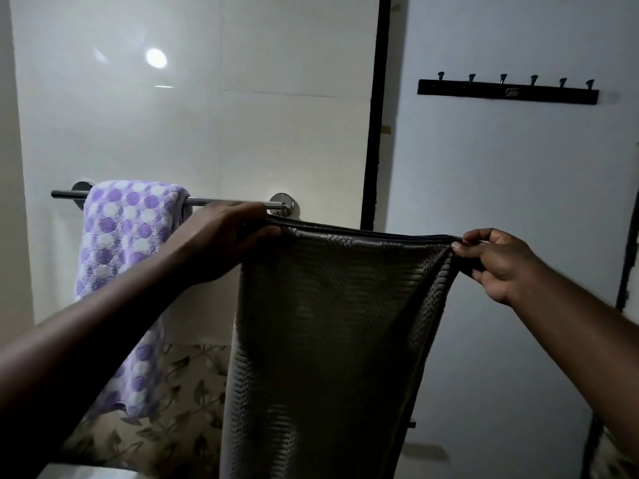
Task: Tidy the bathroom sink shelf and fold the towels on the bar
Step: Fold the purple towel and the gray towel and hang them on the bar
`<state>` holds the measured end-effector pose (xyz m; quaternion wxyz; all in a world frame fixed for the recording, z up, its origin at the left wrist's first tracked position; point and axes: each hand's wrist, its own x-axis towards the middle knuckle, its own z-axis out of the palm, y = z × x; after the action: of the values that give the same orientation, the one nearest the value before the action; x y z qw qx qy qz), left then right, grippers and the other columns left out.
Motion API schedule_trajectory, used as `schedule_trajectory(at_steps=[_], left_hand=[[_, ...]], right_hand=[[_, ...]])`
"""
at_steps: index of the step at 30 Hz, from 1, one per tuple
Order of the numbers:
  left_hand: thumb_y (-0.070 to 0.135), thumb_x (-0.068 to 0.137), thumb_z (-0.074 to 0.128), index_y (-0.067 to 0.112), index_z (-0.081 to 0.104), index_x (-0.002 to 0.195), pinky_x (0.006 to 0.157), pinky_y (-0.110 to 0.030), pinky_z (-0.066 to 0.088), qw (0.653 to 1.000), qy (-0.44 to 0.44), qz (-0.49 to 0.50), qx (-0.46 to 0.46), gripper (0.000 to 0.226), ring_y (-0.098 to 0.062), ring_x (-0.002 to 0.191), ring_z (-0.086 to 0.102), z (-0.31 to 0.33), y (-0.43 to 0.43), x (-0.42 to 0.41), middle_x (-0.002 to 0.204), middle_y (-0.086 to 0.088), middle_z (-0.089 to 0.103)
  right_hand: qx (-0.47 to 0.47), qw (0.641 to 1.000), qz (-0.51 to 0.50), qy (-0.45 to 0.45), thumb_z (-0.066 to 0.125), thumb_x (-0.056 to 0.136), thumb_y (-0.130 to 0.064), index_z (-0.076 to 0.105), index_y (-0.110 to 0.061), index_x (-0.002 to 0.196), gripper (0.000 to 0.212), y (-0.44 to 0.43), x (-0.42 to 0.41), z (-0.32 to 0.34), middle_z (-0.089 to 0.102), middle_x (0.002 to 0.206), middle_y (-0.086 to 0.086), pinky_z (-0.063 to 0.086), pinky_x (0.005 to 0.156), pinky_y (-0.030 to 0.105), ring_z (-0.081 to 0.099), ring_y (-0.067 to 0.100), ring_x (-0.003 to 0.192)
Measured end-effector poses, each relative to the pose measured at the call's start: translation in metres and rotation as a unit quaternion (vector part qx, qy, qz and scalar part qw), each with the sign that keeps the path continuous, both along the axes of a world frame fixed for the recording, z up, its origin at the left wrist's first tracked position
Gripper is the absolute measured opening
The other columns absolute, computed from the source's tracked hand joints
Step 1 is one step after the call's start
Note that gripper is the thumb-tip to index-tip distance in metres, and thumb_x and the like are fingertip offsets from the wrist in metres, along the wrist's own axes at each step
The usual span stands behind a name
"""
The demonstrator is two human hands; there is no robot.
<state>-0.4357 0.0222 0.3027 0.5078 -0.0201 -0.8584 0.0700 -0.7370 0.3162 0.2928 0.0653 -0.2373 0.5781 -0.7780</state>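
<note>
A grey-brown ribbed towel [332, 323] hangs stretched between my two hands in front of the wall. My left hand [228, 236] grips its top left corner, just below the right end of the chrome towel bar [221, 202]. My right hand [498, 261] pinches its top right corner, out to the right of the bar. The towel's top edge looks doubled over, and its lower part drops out of view. A purple and white dotted towel [124, 243] hangs over the left part of the bar, partly behind my left forearm.
A black hook rail [508, 93] with several pegs is fixed on the white door at upper right. A black door frame [375, 133] runs vertically beside the bar. Floral tiles [179, 402] cover the lower wall. A white ledge corner [83, 471] shows at bottom left.
</note>
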Motion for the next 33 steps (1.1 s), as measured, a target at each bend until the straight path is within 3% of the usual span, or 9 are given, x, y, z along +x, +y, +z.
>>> schedule_trajectory(at_steps=[6,9,11,13,15,19,22,26,33], left_hand=[[0.053,0.084,0.075,0.019,0.058,0.076,0.047,-0.021,0.035,0.968,0.089,-0.141,0.189,0.039,-0.001,0.056,0.041,0.017,0.004,0.003,0.061,0.009,0.051],[0.026,0.092,0.076,0.014,0.052,0.071,0.047,-0.017,0.034,0.865,0.007,-0.357,0.351,0.033,-0.008,0.052,0.046,0.024,-0.003,0.006,0.059,0.003,0.051],[0.016,0.093,0.072,0.015,0.047,0.07,0.041,-0.014,0.032,0.823,-0.071,-0.334,0.453,0.033,-0.006,0.046,0.042,0.019,-0.001,-0.008,0.054,0.005,0.048],[0.023,0.089,0.077,0.014,0.054,0.072,0.038,-0.015,0.033,0.862,-0.089,-0.095,0.489,0.03,-0.006,0.047,0.042,0.006,0.004,-0.029,0.055,0.005,0.049],[0.03,0.089,0.077,0.013,0.059,0.073,0.038,-0.016,0.036,0.85,-0.076,0.009,0.522,0.03,-0.01,0.046,0.045,-0.008,0.012,-0.047,0.059,-0.001,0.051],[0.027,0.092,0.075,0.012,0.053,0.073,0.038,-0.02,0.041,0.81,-0.056,-0.108,0.573,0.033,-0.011,0.038,0.048,-0.025,0.039,-0.074,0.052,0.0,0.052],[0.024,0.094,0.073,0.008,0.059,0.076,0.045,-0.03,0.056,0.821,-0.063,-0.13,0.552,0.028,-0.015,0.044,0.059,-0.026,0.068,-0.086,0.056,-0.003,0.06],[0.03,0.095,0.071,-0.006,0.067,0.092,0.073,-0.058,0.063,0.836,-0.103,-0.11,0.528,0.037,-0.04,0.075,0.075,-0.022,0.092,-0.093,0.083,-0.026,0.074],[0.025,0.098,0.067,-0.005,0.068,0.09,0.082,-0.063,0.06,0.843,-0.104,-0.094,0.519,0.031,-0.046,0.087,0.074,-0.019,0.102,-0.096,0.091,-0.03,0.074]], right_hand=[[-0.104,0.978,0.167,0.07,0.064,0.084,0.002,0.067,-0.022,0.09,0.025,0.025,0.007,0.01,0.076,0.089,-0.001,0.062,0.068,0.026,0.075,0.011,0.078],[-0.129,0.962,0.233,0.064,0.061,0.082,-0.001,0.072,-0.023,0.089,0.026,0.03,0.007,0.01,0.076,0.091,0.0,0.062,0.068,0.024,0.075,0.01,0.077],[-0.027,0.988,0.146,0.046,0.063,0.084,0.008,0.065,-0.018,0.091,0.027,0.007,0.004,-0.003,0.07,0.09,0.005,0.061,0.066,0.027,0.073,0.013,0.071],[0.095,0.995,-0.017,0.033,0.07,0.082,0.014,0.064,-0.01,0.094,0.028,-0.022,0.011,-0.017,0.067,0.092,0.012,0.059,0.07,0.034,0.068,0.022,0.078],[0.114,0.985,-0.115,0.058,0.078,0.077,0.01,0.066,-0.008,0.093,0.027,-0.047,0.021,-0.024,0.07,0.092,0.013,0.059,0.079,0.04,0.067,0.027,0.084],[0.095,0.974,-0.145,0.148,0.084,0.073,-0.002,0.063,-0.02,0.077,0.028,-0.074,0.057,-0.021,0.07,0.081,-0.002,0.055,0.074,0.03,0.07,0.02,0.082],[0.09,0.967,-0.127,0.199,0.083,0.073,-0.004,0.062,-0.019,0.079,0.027,-0.09,0.086,-0.022,0.073,0.083,0.0,0.059,0.081,0.037,0.073,0.021,0.083],[0.09,0.962,-0.1,0.238,0.085,0.074,-0.015,0.064,-0.019,0.086,0.025,-0.098,0.11,-0.023,0.075,0.083,-0.004,0.062,0.082,0.041,0.074,0.016,0.081],[0.102,0.952,-0.068,0.281,0.085,0.077,-0.019,0.064,-0.025,0.091,0.026,-0.08,0.111,-0.026,0.074,0.085,-0.008,0.063,0.082,0.042,0.071,0.008,0.081]])
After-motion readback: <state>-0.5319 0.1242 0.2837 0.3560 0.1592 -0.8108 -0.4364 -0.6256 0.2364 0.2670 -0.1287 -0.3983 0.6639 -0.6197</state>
